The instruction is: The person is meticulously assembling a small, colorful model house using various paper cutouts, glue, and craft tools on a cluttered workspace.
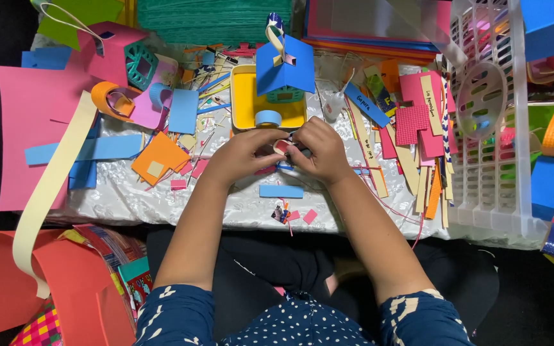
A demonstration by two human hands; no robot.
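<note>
— What are the hands doing?

— The left hand [246, 154] and right hand [318, 150] meet over the white cloth-covered table [161, 198], fingers pinched together on a small red-and-white piece [281, 147]. Something dark sits in the right hand too; I can't tell what it is.

— What crowds them?

— Just behind the hands stands a yellow tray [243, 102] with a blue tape roll [268, 118] in it and a blue paper house [283, 64] above it. A blue paper strip [281, 191] lies near the wrists, with small pink scraps [310, 216] beside it.

— And the sides?

— An orange square [159, 157] and a long cream strip [49, 186] lie to the left; pink and cream strips [418, 128] and a white plastic basket [488, 179] are to the right.
</note>
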